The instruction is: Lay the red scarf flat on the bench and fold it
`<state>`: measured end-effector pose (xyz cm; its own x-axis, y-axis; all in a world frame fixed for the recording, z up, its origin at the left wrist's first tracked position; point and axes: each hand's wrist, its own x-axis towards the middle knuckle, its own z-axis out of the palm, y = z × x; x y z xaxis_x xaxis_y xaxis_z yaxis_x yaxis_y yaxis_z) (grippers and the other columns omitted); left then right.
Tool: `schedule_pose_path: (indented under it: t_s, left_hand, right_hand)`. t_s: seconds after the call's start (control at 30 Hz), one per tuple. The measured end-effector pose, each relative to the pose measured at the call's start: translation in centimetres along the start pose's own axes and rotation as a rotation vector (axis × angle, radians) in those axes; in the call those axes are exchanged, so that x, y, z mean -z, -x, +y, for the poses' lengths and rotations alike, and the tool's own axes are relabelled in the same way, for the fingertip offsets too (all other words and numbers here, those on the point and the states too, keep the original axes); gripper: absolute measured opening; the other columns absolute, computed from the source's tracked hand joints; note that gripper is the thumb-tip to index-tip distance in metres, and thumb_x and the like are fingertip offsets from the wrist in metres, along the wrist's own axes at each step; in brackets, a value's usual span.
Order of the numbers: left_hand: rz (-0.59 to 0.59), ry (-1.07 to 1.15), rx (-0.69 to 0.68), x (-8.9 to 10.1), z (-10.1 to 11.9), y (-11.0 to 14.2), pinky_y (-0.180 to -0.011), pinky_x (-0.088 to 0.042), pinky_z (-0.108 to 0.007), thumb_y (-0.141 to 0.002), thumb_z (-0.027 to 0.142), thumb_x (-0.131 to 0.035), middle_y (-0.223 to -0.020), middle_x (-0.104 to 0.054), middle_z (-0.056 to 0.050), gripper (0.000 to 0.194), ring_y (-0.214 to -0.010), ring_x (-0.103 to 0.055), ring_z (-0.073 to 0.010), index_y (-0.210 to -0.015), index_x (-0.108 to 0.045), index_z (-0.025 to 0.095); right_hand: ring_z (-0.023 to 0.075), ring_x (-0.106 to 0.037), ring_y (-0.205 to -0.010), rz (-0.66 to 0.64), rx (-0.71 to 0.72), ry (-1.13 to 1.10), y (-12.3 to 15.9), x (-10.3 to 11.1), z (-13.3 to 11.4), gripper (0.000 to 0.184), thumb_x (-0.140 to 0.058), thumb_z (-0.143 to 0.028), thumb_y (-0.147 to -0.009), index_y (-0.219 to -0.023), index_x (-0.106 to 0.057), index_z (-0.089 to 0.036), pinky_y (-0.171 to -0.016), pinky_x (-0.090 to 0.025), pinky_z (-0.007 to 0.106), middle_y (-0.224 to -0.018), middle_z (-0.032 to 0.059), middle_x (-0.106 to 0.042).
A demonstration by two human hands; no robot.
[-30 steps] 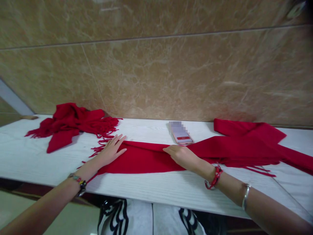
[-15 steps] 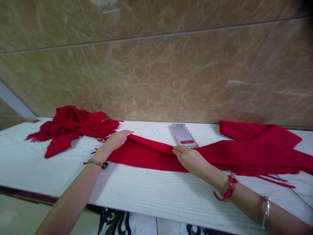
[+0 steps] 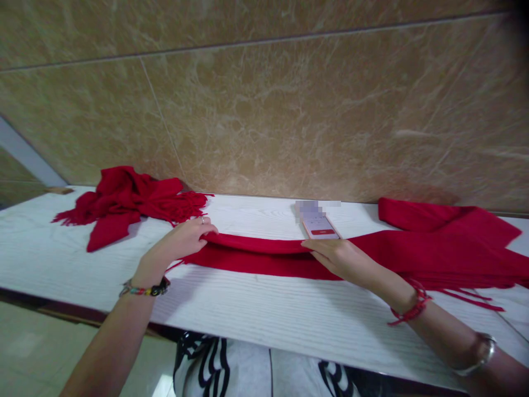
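A long red scarf [image 3: 264,264] lies stretched across the white table, its far edge turned over into a narrow fold. My left hand [image 3: 188,238] is closed on that folded edge near the scarf's left end, where a few fringe strands show. Farther right, my right hand [image 3: 336,256] pinches the same fold, fingertips pointing left. Between the two hands the fold runs nearly straight. Beyond my right hand the red cloth [image 3: 430,251] spreads wider and flat, with fringe strands at its near edge.
A crumpled red fringed scarf [image 3: 128,204] lies at the back left. Just behind my right hand is a phone [image 3: 320,223] with its screen lit. The white tabletop [image 3: 248,314] ends at a tiled wall [image 3: 264,121].
The far edge of the scarf has been turned farther toward me, and the fold is now wider. Both hands have come slightly nearer with it. The view has tilted down a little.
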<state>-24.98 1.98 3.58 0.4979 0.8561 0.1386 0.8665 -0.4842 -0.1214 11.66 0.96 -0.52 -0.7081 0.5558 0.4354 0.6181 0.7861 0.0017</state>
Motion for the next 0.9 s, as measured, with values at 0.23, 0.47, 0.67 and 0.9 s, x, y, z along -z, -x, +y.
schedule_pose_path:
  t_s: [0.23, 0.47, 0.67, 0.9]
  left_hand:
    - [-0.037, 0.029, -0.017, 0.2, 0.7, 2.9, -0.089, -0.043, -0.030, -0.074, 0.008, -0.041, -0.096, -0.061, -0.005, 0.036, -0.092, -0.055, -0.0193, -0.099, -0.065, 0.020]
    - [-0.148, 0.016, -0.059, -1.3, 1.3, 4.5, -0.095, -0.040, -0.030, -0.075, 0.004, -0.042, -0.111, -0.059, -0.005, 0.042, -0.102, -0.054, -0.0183, -0.108, -0.062, 0.021]
    - [0.051, 0.033, -0.013, -0.4, 1.3, 5.0, -0.094, -0.041, -0.031, -0.077, 0.009, -0.038, -0.115, -0.056, -0.006, 0.041, -0.105, -0.052, -0.0197, -0.108, -0.062, 0.021]
    - [-0.176, 0.105, -0.041, -2.4, 1.5, 6.0, -0.097, -0.039, -0.031, -0.068, -0.002, -0.035, -0.117, -0.057, -0.005, 0.054, -0.110, -0.051, -0.0178, -0.112, -0.058, 0.020]
  right_hand:
    - [0.0193, -0.062, -0.097, -0.031, 0.072, -0.116, 0.4, 1.0, 0.2, 0.030, -0.040, -0.016, -0.088, -0.109, -0.062, -0.017, -0.087, -0.051, 0.035, -0.108, 0.0073, -0.065]
    - [0.0175, -0.055, -0.109, -0.249, 0.176, -0.205, 0.5, 0.6, -0.1, 0.032, -0.045, -0.013, -0.086, -0.112, -0.061, -0.023, -0.093, -0.046, 0.033, -0.116, 0.0024, -0.062]
    - [0.0169, -0.055, -0.109, -0.156, 0.113, -0.202, 0.4, 1.1, 0.3, 0.033, -0.043, -0.013, -0.087, -0.113, -0.060, -0.020, -0.096, -0.043, 0.033, -0.117, 0.0044, -0.061]
    - [0.0186, -0.049, -0.116, -0.387, 0.129, -0.297, 0.4, 1.4, 0.1, 0.036, -0.047, -0.011, -0.084, -0.115, -0.060, -0.024, -0.097, -0.042, 0.034, -0.125, 0.0025, -0.056]
